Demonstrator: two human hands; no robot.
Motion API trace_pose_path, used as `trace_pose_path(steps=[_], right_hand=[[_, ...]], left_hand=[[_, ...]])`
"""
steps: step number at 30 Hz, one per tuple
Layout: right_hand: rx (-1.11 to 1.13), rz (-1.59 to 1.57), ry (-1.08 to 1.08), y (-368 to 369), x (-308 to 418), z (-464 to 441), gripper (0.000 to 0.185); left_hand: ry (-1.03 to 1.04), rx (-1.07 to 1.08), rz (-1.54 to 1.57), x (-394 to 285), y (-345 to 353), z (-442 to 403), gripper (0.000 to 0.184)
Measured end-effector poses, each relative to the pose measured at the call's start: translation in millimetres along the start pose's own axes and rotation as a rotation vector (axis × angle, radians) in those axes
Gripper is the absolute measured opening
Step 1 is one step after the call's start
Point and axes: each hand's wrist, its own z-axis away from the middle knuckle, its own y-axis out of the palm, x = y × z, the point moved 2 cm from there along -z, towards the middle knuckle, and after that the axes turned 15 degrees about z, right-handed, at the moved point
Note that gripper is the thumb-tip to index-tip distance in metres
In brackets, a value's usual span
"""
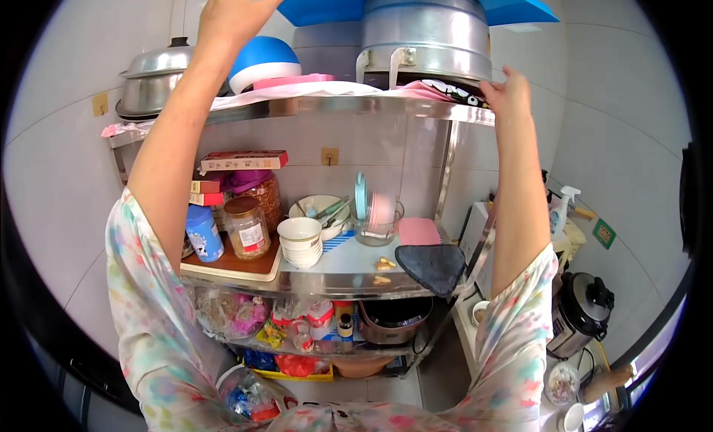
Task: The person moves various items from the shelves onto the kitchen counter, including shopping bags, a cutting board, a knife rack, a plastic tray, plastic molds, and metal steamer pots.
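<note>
grip of right hand (510, 92) is open beside patterned cloth (450, 92); for left hand (236, 10) near blue sheet (319, 7), i cannot tell.

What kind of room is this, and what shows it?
Most likely a home kitchen or pantry corner. The metal shelving rack holds a large silver aluminium pot and a stack of white ceramic bowls; a black-and-silver electric cooker stands at right.
</note>
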Motion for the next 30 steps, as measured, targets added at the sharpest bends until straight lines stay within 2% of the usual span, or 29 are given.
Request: trace_pose_path(steps=[3, 6, 9, 12, 15, 18, 19, 21, 24, 27, 28, 30], right_hand=[[-0.056, -0.053, -0.021, 31.4, 28.9, 16.2, 0.054], [-0.087, 0.024, -0.074, 26.5, 19.8, -9.9, 0.055], [-0.230, 0.078, -0.069, 15.9, 12.4, -24.5, 0.048], [-0.102, 0.264, -0.035, 2.1, 12.7, -41.6, 0.057], [-0.019, 0.550, -0.155, -5.9, 9.2, -36.1, 0.056], [0.271, 0.945, -0.513, -4.2, -7.6, -35.7, 0.058], [0.136, 1.227, -0.813, 1.8, -7.5, -19.2, 0.058], [0.133, 1.245, -0.741, 9.4, -3.2, -4.0, 0.058], [0.133, 1.298, -0.733, 10.0, -4.7, -3.7, 0.060], [0.130, 1.511, -0.818, 11.4, -8.6, -1.0, 0.063], [-0.012, 1.623, -1.057, 8.4, -18.8, -6.4, 0.065], [0.043, 1.652, -1.028, 6.9, -16.0, -3.3, 0.065]], left_hand=[[0.088, -0.028, -0.091, 0.3, 31.4, -11.2, 0.065], [0.169, -0.021, -0.237, 7.2, 57.5, -33.8, 0.068], [0.293, -0.062, -0.412, 9.0, 81.3, -53.2, 0.066], [0.172, 0.120, -0.433, -5.1, 99.0, -78.8, 0.059], [0.215, 0.091, -0.361, -1.5, 119.5, -90.6, 0.053], [0.223, 0.018, -0.366, -15.1, 126.5, -84.5, 0.037], [0.234, -0.018, -0.391, -13.8, 129.0, -84.5, 0.029], [0.254, -0.083, -0.443, -6.8, 135.3, -80.4, 0.017], [0.332, -0.261, -0.461, 5.1, 138.6, -67.8, 0.009], [0.209, -0.396, -0.478, 16.8, 129.2, -62.0, 0.010], [0.189, -0.442, -0.493, 21.4, 125.1, -61.1, 0.010], [0.151, -0.528, -0.521, 29.6, 112.3, -60.7, 0.011]])
